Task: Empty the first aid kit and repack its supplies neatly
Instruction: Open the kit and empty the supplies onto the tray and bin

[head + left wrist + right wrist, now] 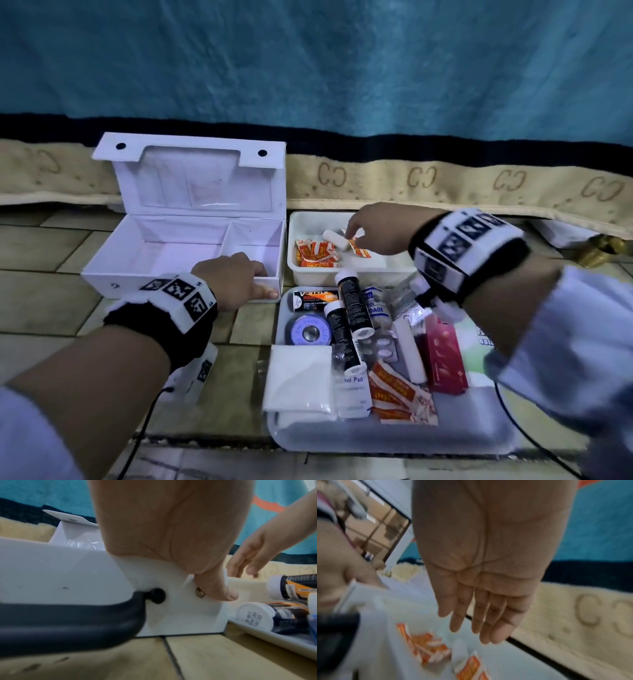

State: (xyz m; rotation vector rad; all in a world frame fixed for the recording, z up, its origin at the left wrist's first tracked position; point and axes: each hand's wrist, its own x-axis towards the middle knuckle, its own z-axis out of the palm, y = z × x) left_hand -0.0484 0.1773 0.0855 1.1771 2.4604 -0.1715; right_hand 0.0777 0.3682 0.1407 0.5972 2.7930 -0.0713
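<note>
Repacking was about to begin: the first aid kit (185, 246) lay open and empty on the floor, the left hand (233, 277) gripping its front wall. The right hand (376, 228), fingers (488, 622) released, hovered over a white roll (334, 237) in the far tray (394, 267); pinching it came next.
</note>
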